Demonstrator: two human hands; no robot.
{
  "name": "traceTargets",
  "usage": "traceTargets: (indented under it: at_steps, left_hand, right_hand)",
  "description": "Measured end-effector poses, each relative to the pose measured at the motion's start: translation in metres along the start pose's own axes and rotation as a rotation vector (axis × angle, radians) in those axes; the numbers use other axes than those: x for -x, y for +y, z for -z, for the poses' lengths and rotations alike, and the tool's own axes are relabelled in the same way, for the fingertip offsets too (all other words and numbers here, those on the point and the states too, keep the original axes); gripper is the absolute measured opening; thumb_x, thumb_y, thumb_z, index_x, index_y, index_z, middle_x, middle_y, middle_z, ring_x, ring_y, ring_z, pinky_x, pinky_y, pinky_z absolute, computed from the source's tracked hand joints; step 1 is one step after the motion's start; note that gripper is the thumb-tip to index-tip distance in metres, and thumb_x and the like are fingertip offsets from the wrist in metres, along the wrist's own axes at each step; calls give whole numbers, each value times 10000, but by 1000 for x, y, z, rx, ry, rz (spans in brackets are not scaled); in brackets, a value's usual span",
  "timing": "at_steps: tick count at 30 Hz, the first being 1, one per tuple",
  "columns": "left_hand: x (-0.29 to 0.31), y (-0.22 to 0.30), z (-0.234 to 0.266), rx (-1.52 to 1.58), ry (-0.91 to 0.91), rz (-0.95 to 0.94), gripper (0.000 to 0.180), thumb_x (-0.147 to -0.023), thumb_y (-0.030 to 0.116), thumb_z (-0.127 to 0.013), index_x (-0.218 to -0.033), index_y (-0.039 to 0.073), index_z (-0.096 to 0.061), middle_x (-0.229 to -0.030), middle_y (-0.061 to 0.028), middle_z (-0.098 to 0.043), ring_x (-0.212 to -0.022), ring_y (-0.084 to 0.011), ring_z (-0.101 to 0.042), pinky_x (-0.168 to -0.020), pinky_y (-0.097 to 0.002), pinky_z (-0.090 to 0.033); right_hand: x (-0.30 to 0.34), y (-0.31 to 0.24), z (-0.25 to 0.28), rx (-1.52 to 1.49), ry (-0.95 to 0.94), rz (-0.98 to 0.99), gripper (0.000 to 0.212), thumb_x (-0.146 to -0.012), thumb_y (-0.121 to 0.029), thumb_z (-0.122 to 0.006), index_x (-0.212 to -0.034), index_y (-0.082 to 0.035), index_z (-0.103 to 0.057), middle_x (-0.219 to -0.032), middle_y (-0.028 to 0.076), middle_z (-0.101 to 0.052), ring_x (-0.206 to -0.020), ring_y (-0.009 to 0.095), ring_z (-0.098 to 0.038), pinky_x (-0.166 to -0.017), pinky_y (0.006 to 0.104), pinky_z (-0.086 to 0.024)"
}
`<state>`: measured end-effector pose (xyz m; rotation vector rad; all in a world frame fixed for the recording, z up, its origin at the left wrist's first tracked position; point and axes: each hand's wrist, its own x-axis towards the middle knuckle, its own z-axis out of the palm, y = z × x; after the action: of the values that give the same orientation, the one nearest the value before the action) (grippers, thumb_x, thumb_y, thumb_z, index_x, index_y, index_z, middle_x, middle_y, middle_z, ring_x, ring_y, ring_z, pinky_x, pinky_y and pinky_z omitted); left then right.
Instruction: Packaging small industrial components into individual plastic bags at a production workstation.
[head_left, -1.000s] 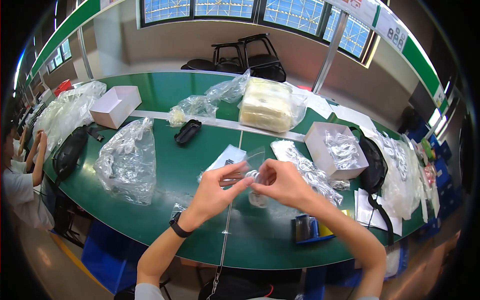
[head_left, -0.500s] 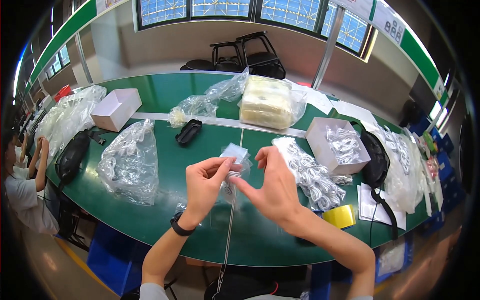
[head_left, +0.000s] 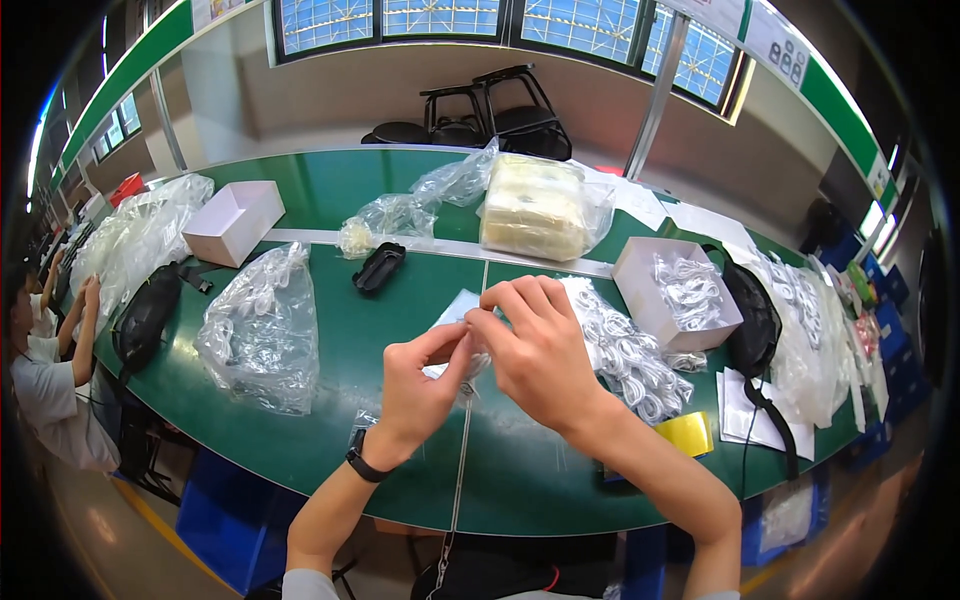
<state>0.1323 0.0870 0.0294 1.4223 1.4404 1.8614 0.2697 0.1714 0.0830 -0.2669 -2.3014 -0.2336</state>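
My left hand (head_left: 428, 385) pinches a small clear plastic bag (head_left: 458, 307) between thumb and forefinger, over the middle of the green table. My right hand (head_left: 540, 350) has come against it, fingers bent and tips pressed together at the left fingertips. What lies between the right fingertips is hidden. Part of the bag shows behind and below the fingers; its contents are mostly covered. Just right of my right hand lies a heap of bundled white cables (head_left: 640, 365). A black oblong case (head_left: 379, 268) sits beyond my left hand.
An open white box (head_left: 640, 285) of white cables stands at right, beside a black pouch (head_left: 750, 320). A yellow object (head_left: 686, 434) lies near my right forearm. At left are a large clear bag (head_left: 262, 330) and another white box (head_left: 235, 222). A wrapped cream-coloured stack (head_left: 540, 205) stands behind.
My right hand has moved left and up, its spread fingers closing in at the left fingertips. The white coil seen under my left fingers is now mostly covered.
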Motion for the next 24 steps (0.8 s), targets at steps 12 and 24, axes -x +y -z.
traceTargets:
  at_steps: [12, 24]
  left_hand:
    - [0, 7, 3, -370, -67, -305, 131, -835, -18, -718, -966, -32, -720, -814, -145, -724, -721, -223, -731, -669, -289, -550]
    - [-1, 5, 6, -343, -49, -345, 99, -893, -11, -678, -950, -39, -753, -827, -138, -747, -703, -197, -728, -643, -282, -546]
  right_hand:
    - [-5, 23, 11, 67, -134, 371, 190, -699, -105, -719, -838, -9, -633, -885, 63, -580, -842, 228, -589, -856, 367, -491]
    - [10, 2, -12, -451, 265, -534, 35, -873, -8, -674, -906, -12, -685, -854, 62, -620, -711, 167, -591, -656, 290, -472]
